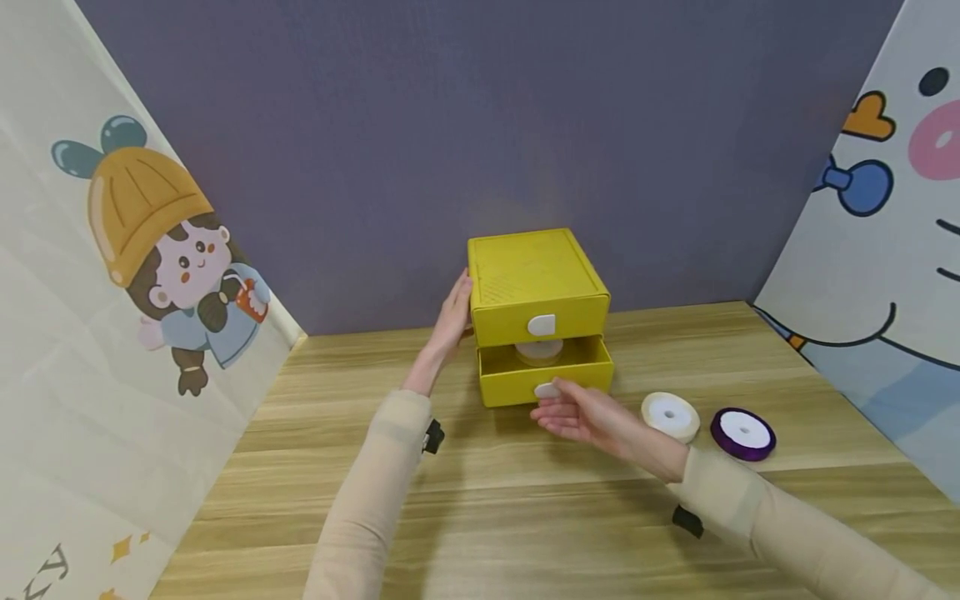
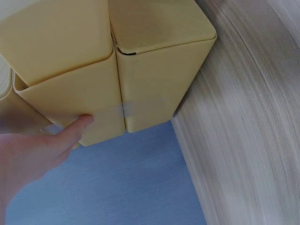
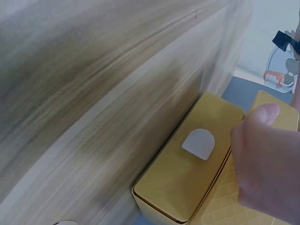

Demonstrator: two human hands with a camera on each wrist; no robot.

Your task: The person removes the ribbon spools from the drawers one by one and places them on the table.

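A yellow set of stacked drawers (image 1: pixel 534 265) stands against the back wall, one drawer (image 1: pixel 517 386) partly pulled out. Inside it lies a pale ribbon spool (image 1: pixel 540 351). My right hand (image 1: pixel 596 417) pinches this drawer's white tab (image 1: pixel 545 390), thumb on top and the other fingers curled beneath. My left hand (image 1: pixel 452 315) rests on the left side of the set; its fingers lie straight along the wall in the left wrist view. Another drawer (image 3: pixel 183 173), closed and with its own white tab (image 3: pixel 199 143), sits by the table in the right wrist view.
To the right on the wooden table (image 1: pixel 480 517) lie a cream ribbon spool (image 1: pixel 670 415) and a purple ribbon spool (image 1: pixel 744 433), both near my right forearm. A dark wall (image 1: pixel 480 125) rises behind; printed panels (image 1: pixel 45 275) flank both sides.
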